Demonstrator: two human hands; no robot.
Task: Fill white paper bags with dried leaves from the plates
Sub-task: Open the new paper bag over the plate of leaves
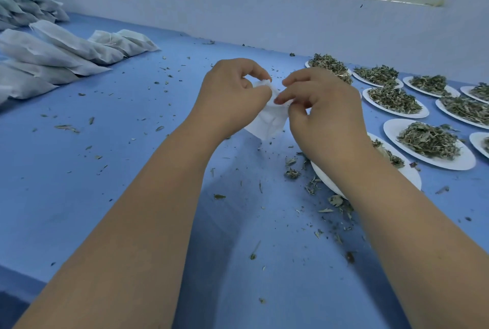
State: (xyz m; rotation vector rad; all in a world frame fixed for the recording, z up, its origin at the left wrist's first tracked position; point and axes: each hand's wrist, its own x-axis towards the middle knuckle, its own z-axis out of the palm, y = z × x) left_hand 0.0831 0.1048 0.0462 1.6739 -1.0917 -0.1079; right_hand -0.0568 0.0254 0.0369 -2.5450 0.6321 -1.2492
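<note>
Held clear of the table [119, 196], at centre of view: bag [270, 119], between both hands. Mouth uppermost, pinched at both edges; long axis running down and slightly toward the body, closed end lowest. Apparently flat and unfilled; contents not confirmable.

Left hand [232, 96]: thumb and forefinger curled onto the crumpled upper left edge. Right hand [325, 114]: fingertips [284, 98] pinching the upper right edge, other fingers loosely curled. Backs of both hands up, forearms converging from the near edge.

Nearest plate [408, 171] directly beneath the right wrist, just right of and below the bag, largely hidden by the arm; few leaves [394, 160] visible on it. Right hand nearer to it — probably the loading hand, with the left holding the mouth spread. Judged step: opening the mouth before loading.

Heaped plates [391, 127] in rows to the right. Filled bags [60, 45] stacked far left. Scraps [312, 186] strewn beside the nearest plate — spill risk during transfer.
</note>
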